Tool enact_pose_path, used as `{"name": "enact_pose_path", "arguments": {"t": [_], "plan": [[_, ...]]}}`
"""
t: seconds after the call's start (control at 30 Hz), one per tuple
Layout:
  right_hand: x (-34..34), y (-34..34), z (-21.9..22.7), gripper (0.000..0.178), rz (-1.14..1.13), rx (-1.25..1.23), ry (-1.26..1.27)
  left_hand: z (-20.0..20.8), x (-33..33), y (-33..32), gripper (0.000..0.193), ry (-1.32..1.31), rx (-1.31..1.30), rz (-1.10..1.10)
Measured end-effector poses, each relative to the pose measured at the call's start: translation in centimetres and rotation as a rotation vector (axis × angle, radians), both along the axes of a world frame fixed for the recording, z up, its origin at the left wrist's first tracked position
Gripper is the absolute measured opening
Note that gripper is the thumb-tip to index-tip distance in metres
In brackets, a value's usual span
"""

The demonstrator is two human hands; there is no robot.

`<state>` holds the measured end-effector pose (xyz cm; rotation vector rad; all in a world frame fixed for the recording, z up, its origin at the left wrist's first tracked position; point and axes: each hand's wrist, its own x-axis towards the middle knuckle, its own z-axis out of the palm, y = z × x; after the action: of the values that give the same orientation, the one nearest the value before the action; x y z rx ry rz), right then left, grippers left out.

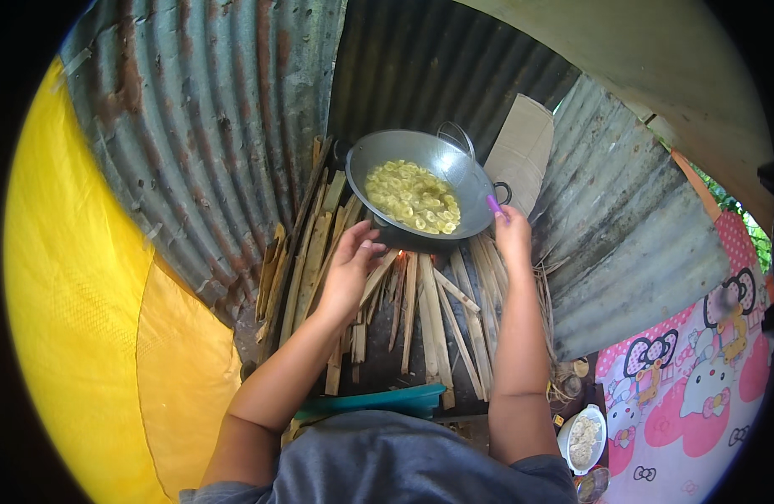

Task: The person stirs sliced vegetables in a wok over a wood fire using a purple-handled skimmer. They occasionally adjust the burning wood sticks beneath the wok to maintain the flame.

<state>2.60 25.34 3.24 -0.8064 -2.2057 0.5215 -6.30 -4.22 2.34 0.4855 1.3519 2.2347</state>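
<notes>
The left forearm (293, 370) slants forward and inward to the left hand (350, 267), raised with loosely curled, parted fingers (351, 239). The right forearm (519, 336) extends nearly straight ahead; the right hand (514, 237) reaches slightly farther, closed in a grip.

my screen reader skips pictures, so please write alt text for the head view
A right hand grips a purple handle at the edge of a wide metal pan holding yellowish slices, above firewood with a small orange glow. The left hand, seemingly empty, hovers near the pan. Corrugated metal sheets stand around.
</notes>
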Motion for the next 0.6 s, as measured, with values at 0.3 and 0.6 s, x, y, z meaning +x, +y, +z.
{"name": "enact_pose_path", "arguments": {"t": [0.3,0.6], "plan": [[4.5,-9.6,2.7,0.028,0.137,0.212,-0.165,-1.6,-0.3,3.9,0.035,-0.029,-0.075,-0.066],[6.5,-12.9,5.3,0.026,0.1,0.2,-0.344,-3.1,3.1,8.1,0.033,0.035,-0.144,-0.16]]}}
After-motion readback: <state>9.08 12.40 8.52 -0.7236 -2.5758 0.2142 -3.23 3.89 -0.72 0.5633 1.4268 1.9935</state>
